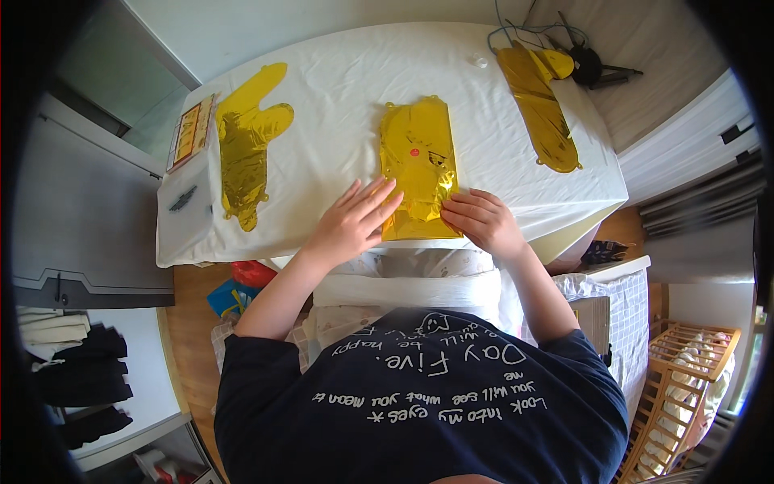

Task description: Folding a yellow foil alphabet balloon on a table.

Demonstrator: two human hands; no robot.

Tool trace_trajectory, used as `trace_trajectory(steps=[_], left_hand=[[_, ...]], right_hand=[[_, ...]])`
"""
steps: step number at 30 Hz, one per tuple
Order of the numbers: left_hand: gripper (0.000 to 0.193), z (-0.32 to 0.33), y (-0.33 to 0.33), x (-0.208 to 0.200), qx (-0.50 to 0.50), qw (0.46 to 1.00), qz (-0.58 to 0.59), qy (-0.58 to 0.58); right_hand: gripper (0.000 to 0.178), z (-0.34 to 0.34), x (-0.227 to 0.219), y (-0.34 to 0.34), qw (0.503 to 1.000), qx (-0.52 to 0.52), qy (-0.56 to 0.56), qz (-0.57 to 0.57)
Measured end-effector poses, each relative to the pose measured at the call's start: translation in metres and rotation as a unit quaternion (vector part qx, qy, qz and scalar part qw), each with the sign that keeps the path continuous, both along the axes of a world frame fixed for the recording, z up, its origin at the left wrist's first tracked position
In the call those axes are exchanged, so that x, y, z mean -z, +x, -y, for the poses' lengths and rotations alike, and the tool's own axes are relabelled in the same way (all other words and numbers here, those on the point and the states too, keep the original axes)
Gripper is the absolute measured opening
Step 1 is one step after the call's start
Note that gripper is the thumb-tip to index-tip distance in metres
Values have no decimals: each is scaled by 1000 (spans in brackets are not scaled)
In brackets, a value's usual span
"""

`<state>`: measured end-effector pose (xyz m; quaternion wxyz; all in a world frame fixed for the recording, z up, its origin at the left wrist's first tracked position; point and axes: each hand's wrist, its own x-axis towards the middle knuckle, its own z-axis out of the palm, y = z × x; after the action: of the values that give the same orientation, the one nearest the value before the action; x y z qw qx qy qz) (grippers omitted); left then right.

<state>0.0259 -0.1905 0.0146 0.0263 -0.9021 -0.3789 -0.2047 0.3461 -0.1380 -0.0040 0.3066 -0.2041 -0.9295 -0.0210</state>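
A flat gold foil balloon (pixel 415 173) lies in front of me on the white-covered table. It is creased and shiny, with small tabs at its far edge and a red dot near its middle. My left hand (pixel 355 218) rests along its near left edge, open, with the fingers spread and the fingertips on the foil. Across from it, my right hand (pixel 484 222) lies over the near right edge. Those fingers are stretched out close together on the foil, and the thumb is mostly hidden.
Another flat gold foil balloon (pixel 246 145) lies at the left, beside a clear plastic bag (pixel 185 198) and a printed red-and-yellow package (pixel 191 133). A third gold foil balloon (pixel 540 109) lies at the far right, near a black tripod-like object (pixel 592 64) with cables. The white tablecloth (pixel 330 105) hangs over the near edge.
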Motion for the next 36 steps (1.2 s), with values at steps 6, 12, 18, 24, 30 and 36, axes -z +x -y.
trace_trajectory(steps=[6,12,18,24,30,36], left_hand=[[73,-16,2,8,-27,996,-33,-77],[71,-17,0,10,-20,994,-37,-102],[76,-18,-3,9,-16,994,-60,-90],[77,-38,-24,-16,43,960,119,-250],[62,-83,-39,-2,-29,994,-25,-106],[54,-105,-45,4,8,995,-73,-69]], right_hand=[[34,-1,-3,-2,999,-17,-13,-26],[37,0,-7,-5,998,7,-55,-24],[35,-4,-5,-6,999,10,-37,-2],[31,-6,-3,-4,998,-1,-57,10],[26,-6,-2,-7,999,0,-45,3],[23,-5,-1,-5,999,8,-44,14]])
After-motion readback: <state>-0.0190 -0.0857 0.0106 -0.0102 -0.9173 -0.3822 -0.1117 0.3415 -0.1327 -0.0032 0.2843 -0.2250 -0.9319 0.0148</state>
